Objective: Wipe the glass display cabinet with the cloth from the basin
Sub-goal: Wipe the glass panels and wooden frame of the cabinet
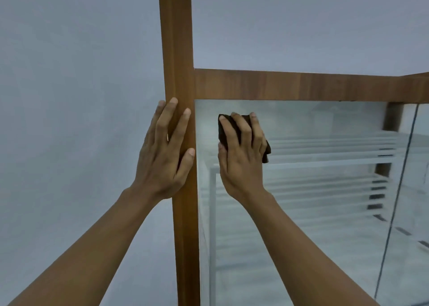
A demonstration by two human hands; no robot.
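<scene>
The glass display cabinet has a brown wooden frame, with an upright post (180, 50) at its left corner and a top rail (301, 85) running right. Its front glass pane (313, 201) fills the space below the rail. My right hand (241, 157) presses a dark brown cloth (267, 148) flat against the glass near the pane's upper left corner. My left hand (164, 152) lies flat on the post with fingers spread, holding nothing.
Behind the glass are white slatted shelves (325, 147) and a white inner frame (212, 212). A second glass panel edge (394, 201) runs down at the right. A plain grey wall (81, 73) stands left of the cabinet and behind it.
</scene>
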